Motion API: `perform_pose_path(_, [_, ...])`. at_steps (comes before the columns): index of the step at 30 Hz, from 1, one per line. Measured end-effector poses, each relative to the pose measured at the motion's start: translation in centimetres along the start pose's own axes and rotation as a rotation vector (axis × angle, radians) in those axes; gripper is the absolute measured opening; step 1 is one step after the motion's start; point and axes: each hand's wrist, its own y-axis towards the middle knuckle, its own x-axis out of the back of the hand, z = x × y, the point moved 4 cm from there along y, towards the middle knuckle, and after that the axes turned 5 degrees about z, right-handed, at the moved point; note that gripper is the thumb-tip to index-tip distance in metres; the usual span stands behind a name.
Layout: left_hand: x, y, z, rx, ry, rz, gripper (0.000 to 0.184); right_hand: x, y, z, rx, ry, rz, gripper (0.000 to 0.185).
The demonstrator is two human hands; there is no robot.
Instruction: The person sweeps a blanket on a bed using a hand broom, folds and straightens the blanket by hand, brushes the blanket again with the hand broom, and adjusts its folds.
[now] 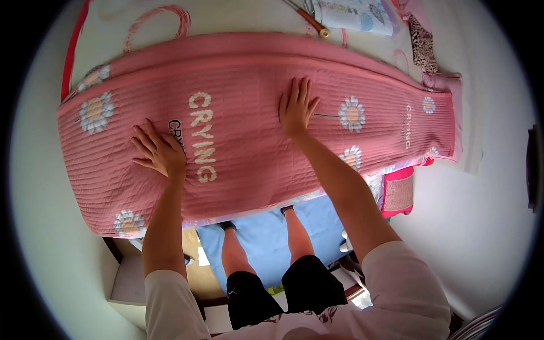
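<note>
A pink quilted bed cover (243, 141) with daisies and the word "CRYING" lies across the bed, its far part folded over in a long band. My left hand (160, 150) rests flat on it, fingers spread, partly covering small dark lettering left of the large cream letters. Farther right, my right hand (296, 107) also presses flat on the cover, fingers a little apart, beside a daisy's thin stem. Neither hand grips anything. Slight creases show in the fabric around both palms.
Beyond the cover is a pale mattress (238, 20). A brush-like tool with a wooden handle (314, 24) and a folded light-blue cloth (354, 16) lie there. At right stands a bright pink item (398, 191). My feet are on a blue mat (260, 243).
</note>
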Motion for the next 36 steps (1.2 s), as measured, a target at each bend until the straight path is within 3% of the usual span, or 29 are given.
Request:
perform_pose_path(6, [-0.4,0.4,0.6,-0.031,0.1,-0.05,0.055,-0.2,6.5,-0.6,0.124,0.059,-0.158,0.048])
perform_pose_path(8, [-0.7,2.6,1.1,-0.135,-0.012,-0.116,0.048,0.7,8.4,-1.7,0.121,0.15,-0.208,0.044])
perform_pose_path(9, [0.7,5.5,1.4,-0.118,-0.252,-0.085,0.039,0.5,9.9,-2.5,0.002,0.153,-0.213,0.041])
perform_pose_path(10, [1.3,8.6,1.2,-0.244,-0.341,-0.113,0.035,0.2,11.1,-3.3,-0.125,0.159,-0.211,0.039])
perform_pose_path(11, [2.0,11.4,0.9,-0.377,-0.429,-0.126,0.031,0.6,12.1,-3.6,0.021,0.175,-0.237,0.035])
perform_pose_path(12, [3.0,13.3,-0.7,-0.432,-0.422,0.01,0.029,1.2,12.7,-4.3,0.163,0.183,-0.267,0.032])
perform_pose_path(13, [3.3,14.6,-2.5,-0.486,-0.423,0.145,0.027,1.5,12.9,-5.4,0.156,0.197,-0.264,0.032])
perform_pose_path(16, [1.1,17.5,-2.2,-0.491,-0.293,0.282,0.026,1.6,13.5,-6.7,0.251,0.229,-0.189,0.026])
perform_pose_path(20, [1.0,20.3,-1.8,-0.577,-0.412,0.342,0.025,4.6,13.5,-6.6,0.28,0.392,-0.217,0.023])
perform_pose_path(23, [2.0,21.2,-3.2,-0.627,-0.261,0.16,0.019,7.6,14.7,-5.2,0.242,0.39,-0.277,0.023])
perform_pose_path(25, [2.7,18.8,-5.7,-0.883,-0.314,0.222,0.022,7.6,15.1,-4.7,0.219,0.352,-0.307,0.023])
perform_pose_path(29, [3.1,17.4,-6.8,-0.89,-0.107,0.096,0.024,1.2,16.2,-5.1,0.061,0.27,-0.33,0.018])
perform_pose_path(31, [4.9,18.6,-7.9,-0.672,-0.004,0.026,0.014,-0.6,15.2,-5.0,-0.001,0.238,-0.364,0.015])
perform_pose_path(35, [1.5,18.7,-9.0,-0.506,0.113,0.048,0.018,-0.7,14.9,-5.1,0.024,0.23,-0.366,0.015])
perform_pose_path(36, [-0.4,17.9,-8.7,-0.409,0.067,-0.072,0.019,-0.8,14.9,-4.9,0.021,0.206,-0.384,0.015])
